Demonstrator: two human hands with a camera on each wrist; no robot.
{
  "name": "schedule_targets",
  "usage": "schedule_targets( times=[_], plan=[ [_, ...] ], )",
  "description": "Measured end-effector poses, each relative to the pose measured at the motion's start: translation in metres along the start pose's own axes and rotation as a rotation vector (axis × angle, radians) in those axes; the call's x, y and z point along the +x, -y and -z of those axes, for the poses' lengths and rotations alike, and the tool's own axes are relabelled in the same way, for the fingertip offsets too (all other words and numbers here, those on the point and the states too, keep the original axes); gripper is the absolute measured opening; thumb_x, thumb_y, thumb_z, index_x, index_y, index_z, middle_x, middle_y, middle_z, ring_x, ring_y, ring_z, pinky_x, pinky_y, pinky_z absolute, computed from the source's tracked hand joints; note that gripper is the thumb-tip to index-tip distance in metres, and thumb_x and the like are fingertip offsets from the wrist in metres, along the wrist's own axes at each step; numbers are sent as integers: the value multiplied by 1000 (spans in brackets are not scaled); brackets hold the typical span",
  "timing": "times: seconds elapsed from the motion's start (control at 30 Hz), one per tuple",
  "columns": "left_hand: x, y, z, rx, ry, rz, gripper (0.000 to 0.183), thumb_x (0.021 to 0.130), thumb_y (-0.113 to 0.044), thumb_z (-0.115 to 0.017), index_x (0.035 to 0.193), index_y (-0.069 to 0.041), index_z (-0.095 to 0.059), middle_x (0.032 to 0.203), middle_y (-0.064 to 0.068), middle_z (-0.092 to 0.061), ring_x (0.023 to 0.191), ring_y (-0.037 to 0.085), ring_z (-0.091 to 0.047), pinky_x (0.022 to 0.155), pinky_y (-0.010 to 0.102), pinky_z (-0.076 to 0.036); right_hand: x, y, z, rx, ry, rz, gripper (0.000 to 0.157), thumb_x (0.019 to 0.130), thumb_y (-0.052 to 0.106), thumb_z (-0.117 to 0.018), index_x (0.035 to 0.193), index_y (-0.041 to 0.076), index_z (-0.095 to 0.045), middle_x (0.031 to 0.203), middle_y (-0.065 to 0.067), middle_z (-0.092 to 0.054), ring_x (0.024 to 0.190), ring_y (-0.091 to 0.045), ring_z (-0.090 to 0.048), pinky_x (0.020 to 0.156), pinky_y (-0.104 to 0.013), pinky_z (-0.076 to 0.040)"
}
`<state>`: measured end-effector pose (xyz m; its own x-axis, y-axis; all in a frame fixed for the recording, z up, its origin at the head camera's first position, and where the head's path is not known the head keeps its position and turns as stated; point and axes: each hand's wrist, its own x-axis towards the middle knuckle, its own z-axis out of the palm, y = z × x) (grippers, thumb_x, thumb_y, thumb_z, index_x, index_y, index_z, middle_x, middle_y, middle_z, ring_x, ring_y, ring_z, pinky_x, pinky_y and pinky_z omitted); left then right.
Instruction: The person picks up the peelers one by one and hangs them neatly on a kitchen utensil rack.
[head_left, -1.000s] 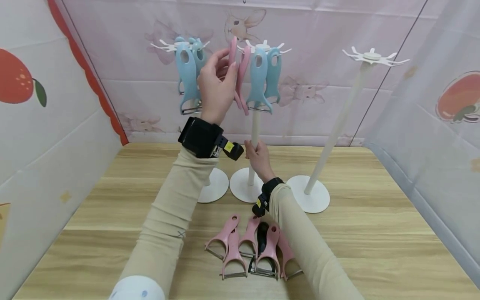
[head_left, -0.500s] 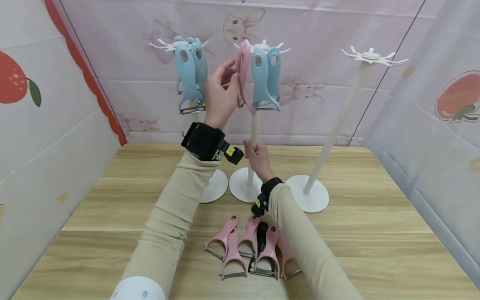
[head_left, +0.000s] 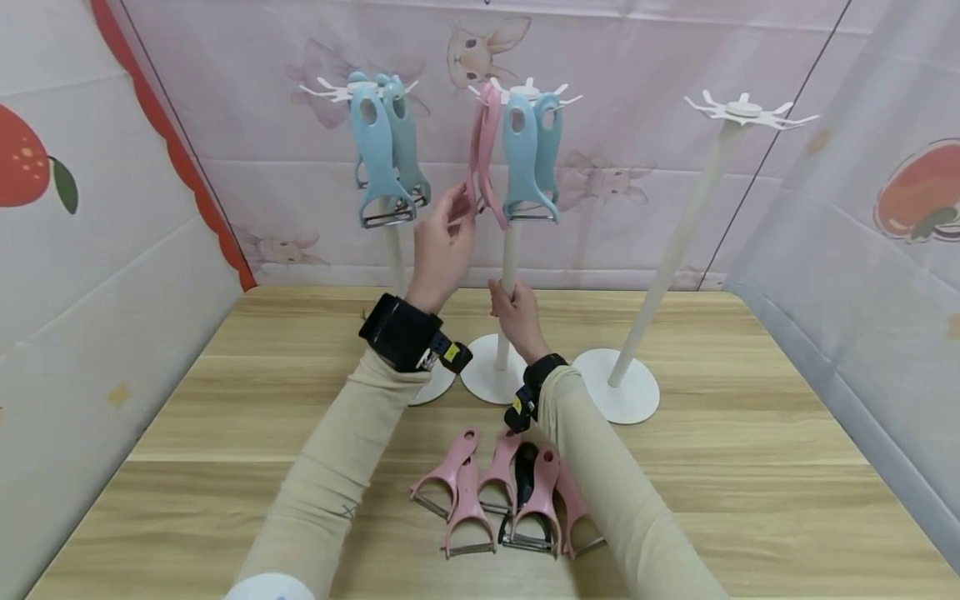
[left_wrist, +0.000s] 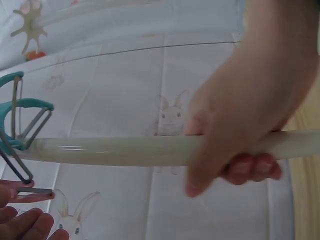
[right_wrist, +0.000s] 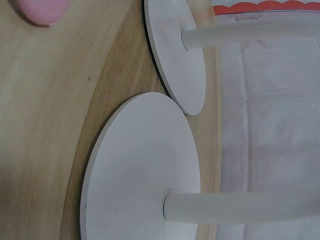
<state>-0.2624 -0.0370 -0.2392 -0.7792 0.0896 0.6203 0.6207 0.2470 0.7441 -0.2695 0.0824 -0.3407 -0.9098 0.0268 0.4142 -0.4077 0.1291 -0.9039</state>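
Observation:
My right hand (head_left: 519, 318) grips the white pole of the middle stand (head_left: 511, 260) below its hanging peelers; the left wrist view shows the same right hand (left_wrist: 245, 110) around the pole. Two pink peelers (head_left: 487, 150) hang side by side from the left arms of that stand's top. Beside them hang blue peelers (head_left: 521, 150). My left hand (head_left: 444, 250) is at the lower end of the pink peelers, fingers loosely bent, fingertips close to or touching them. In the left wrist view, the left fingers (left_wrist: 27, 225) lie just below a pink peeler's blade (left_wrist: 35, 190).
Several blue peelers (head_left: 375, 150) hang on the left stand. The right stand (head_left: 742, 112) holds none. Pink peelers (head_left: 467, 500) and a black one (head_left: 524, 471) lie on the wooden table (head_left: 750, 500). Two round white bases (right_wrist: 140, 160) nearly touch in the right wrist view.
My left hand has hung the second pink peeler beside the first, released its handle and moved down to the lower end. My right hand stays on the pole.

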Motion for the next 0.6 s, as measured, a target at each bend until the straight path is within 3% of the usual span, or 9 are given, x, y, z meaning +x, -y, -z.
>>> schedule_targets(
  times=[0.2, 0.27, 0.5, 0.6],
  plan=[
    [-26, 20, 2, 74, 90, 47, 44, 92, -1, -44, 135, 3, -36, 121, 19, -54, 113, 25, -50, 92, 34, -41, 0, -1, -1, 51, 0, -18, 23, 95, 7, -44, 74, -1, -44, 61, -5, -41, 65, -45, -42, 68, -55, -41],
    [-35, 26, 4, 117, 119, 43, 46, 91, 0, -45, 136, 3, -34, 119, 20, -55, 112, 27, -50, 92, 38, -40, 0, -1, -1, 60, 0, -24, 22, 95, 7, -45, 74, -1, -44, 60, -4, -40, 68, -50, -41, 69, -59, -39],
    [-62, 42, 12, 268, 193, 18, 50, 85, 1, -51, 132, 6, -37, 111, 22, -59, 101, 33, -55, 89, 42, -40, 1, -1, 0, 16, 1, -27, 21, 95, 7, -44, 77, -4, -46, 62, -7, -42, 64, -39, -44, 65, -45, -43],
    [-73, 50, 16, 349, 269, 12, 49, 84, 0, -54, 130, 6, -39, 108, 22, -60, 99, 35, -56, 89, 44, -40, 1, 0, 0, 7, 1, -33, 21, 96, 8, -44, 77, -3, -46, 62, -5, -42, 63, -36, -45, 63, -37, -44]
  ],
)
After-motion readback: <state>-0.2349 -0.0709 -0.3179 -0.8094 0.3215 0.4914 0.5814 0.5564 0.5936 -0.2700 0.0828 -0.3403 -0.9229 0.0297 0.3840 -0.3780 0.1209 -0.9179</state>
